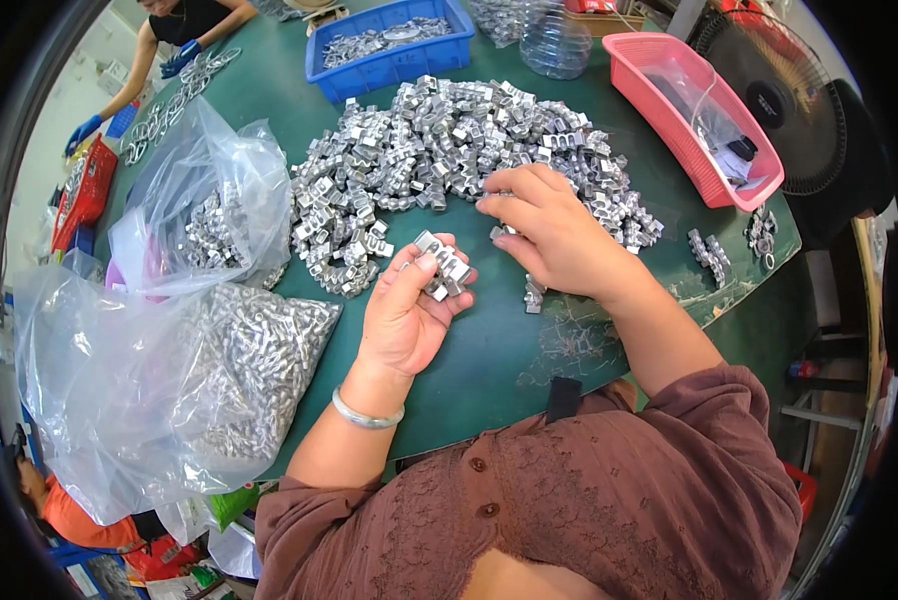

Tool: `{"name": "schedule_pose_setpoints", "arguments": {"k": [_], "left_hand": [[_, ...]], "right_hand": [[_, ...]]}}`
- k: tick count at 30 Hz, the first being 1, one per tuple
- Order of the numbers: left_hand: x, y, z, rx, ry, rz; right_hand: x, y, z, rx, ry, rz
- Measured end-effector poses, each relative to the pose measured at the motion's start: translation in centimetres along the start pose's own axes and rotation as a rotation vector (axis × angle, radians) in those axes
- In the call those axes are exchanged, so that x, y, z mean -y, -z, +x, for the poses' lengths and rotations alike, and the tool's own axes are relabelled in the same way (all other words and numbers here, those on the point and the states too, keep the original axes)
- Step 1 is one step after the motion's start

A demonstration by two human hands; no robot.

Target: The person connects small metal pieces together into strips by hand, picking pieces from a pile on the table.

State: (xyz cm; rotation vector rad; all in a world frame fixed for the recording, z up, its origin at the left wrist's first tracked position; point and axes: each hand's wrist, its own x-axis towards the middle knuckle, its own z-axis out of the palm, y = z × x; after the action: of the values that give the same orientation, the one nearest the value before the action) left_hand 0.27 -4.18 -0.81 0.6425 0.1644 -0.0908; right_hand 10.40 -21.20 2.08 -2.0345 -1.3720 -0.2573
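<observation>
A cluster of small silver metal pieces, squarish and hollow-looking, lies in my left hand, thumb and fingers closed round it. My right hand is at the near edge of a large heap of similar metal pieces on the green table. Its fingers are curled, and a small metal piece shows between thumb and fingertips; the palm side is hidden. Below that hand, a few loose joined pieces rest on the table.
To the left, a clear plastic bag bulges with small metal parts, another open bag behind it. A blue bin stands beyond the heap, a pink basket and black fan at right. A person's gloved hand is far left.
</observation>
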Motion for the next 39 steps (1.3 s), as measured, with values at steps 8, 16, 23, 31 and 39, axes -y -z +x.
{"name": "schedule_pose_setpoints", "arguments": {"k": [8,16,23,31,39], "left_hand": [[0.0,-0.2,-0.2,0.002,-0.001,0.04],[-0.3,-0.8,-0.3,-0.055,-0.01,-0.052],[-0.5,0.4,-0.2,-0.108,-0.018,0.029],[-0.5,-0.4,-0.4,-0.141,0.042,0.038],[-0.1,-0.3,-0.3,-0.087,0.037,0.0]], "right_hand": [[0.4,-1.1,-0.4,0.156,-0.091,-0.467],[0.0,-0.3,-0.3,0.027,-0.156,0.007],[0.3,-0.5,0.3,-0.023,-0.646,1.066],[0.3,-0.4,-0.2,-0.083,-0.605,1.326],[0.3,-0.5,-0.1,-0.062,-0.596,1.417]]}}
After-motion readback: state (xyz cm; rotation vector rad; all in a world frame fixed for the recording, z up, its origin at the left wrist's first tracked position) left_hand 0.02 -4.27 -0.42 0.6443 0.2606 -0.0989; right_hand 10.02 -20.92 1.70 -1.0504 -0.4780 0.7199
